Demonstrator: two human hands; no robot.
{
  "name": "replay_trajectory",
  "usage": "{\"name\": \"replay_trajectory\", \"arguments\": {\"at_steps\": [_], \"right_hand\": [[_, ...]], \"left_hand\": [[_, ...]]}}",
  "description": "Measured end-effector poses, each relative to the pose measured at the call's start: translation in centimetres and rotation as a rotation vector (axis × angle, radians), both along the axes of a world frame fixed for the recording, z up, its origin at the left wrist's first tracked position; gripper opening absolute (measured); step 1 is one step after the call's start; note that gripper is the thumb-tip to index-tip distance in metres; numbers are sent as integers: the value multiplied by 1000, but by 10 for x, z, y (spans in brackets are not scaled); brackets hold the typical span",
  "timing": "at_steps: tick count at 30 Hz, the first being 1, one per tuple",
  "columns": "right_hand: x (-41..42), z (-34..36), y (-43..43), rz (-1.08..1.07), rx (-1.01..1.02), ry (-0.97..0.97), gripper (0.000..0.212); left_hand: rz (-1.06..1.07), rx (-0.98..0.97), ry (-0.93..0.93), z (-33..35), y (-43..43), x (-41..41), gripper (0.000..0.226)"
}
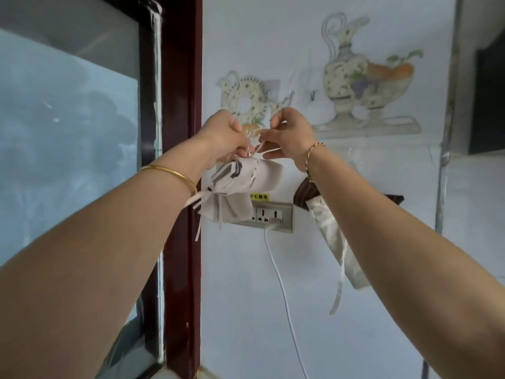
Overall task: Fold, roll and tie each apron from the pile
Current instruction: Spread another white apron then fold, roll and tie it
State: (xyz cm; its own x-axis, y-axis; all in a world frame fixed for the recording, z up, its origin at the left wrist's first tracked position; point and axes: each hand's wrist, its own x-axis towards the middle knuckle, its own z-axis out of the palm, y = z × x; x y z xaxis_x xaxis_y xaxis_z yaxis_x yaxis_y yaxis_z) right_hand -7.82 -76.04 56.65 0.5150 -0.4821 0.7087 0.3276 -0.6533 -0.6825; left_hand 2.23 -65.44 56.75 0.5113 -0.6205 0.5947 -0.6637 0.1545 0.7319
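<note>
A rolled beige apron (246, 179) with dark stripes hangs against the white wall, bound by thin white strings. Both arms reach up to it. My left hand (222, 135) pinches a string just above the roll's left end. My right hand (289, 135) pinches the other white string (269, 151) above the roll's right side. More ties (198, 203) dangle below the roll near my left wrist. A second rolled apron (332, 231), pale and patterned with a dark striped end, hangs under my right forearm, its white tie trailing down.
A wall socket (269, 216) with a plugged white cable (281, 283) sits right behind the roll. A dark red window frame (181, 160) and glass pane stand at the left. Jug-and-fruit decals and small hooks (313, 95) are on the wall above.
</note>
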Motion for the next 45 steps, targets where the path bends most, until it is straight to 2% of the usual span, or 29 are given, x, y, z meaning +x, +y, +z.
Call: {"name": "replay_trajectory", "arguments": {"at_steps": [5,9,12,16,20,21,23,24,25,27,29,32,34,37,41,45], "right_hand": [[16,29,-33,-95,-19,-63,29],[31,57,-59,-239,-114,-60,27],[44,81,-76,-345,-215,-22,21],[61,102,-92,-421,-358,56,26],[79,113,-110,-434,-361,98,25],[82,115,-113,-424,-346,94,24],[86,118,-118,-424,-339,68,23],[87,120,-119,-430,-340,54,24],[90,122,-119,-432,-337,45,24],[95,125,-119,-464,-343,68,22],[98,126,-117,-514,-380,112,20],[101,127,-117,-546,-426,113,25],[103,130,-117,-616,-480,105,21],[107,134,-122,-749,-555,73,11],[106,137,-130,-821,-564,42,15],[110,138,-130,-805,-580,75,13]], "left_hand": [[43,-72,-161,27,-32,10,29],[35,-124,-143,45,-65,21,19],[50,-153,-155,62,-91,32,21],[44,-115,-178,90,-109,49,24],[-19,72,-167,115,-111,64,34],[-59,83,-110,118,-110,68,38],[-158,80,46,119,-104,73,22],[-188,96,91,118,-99,73,22],[-203,141,95,119,-93,76,30],[-217,338,3,116,-79,74,45],[-185,560,-158,112,-67,67,43],[3,658,-299,113,-63,69,53],[72,628,-347,117,-66,75,51],[30,454,-314,123,-69,84,40],[-166,230,-88,126,-64,106,32],[-239,176,15,113,-71,131,36]]}}
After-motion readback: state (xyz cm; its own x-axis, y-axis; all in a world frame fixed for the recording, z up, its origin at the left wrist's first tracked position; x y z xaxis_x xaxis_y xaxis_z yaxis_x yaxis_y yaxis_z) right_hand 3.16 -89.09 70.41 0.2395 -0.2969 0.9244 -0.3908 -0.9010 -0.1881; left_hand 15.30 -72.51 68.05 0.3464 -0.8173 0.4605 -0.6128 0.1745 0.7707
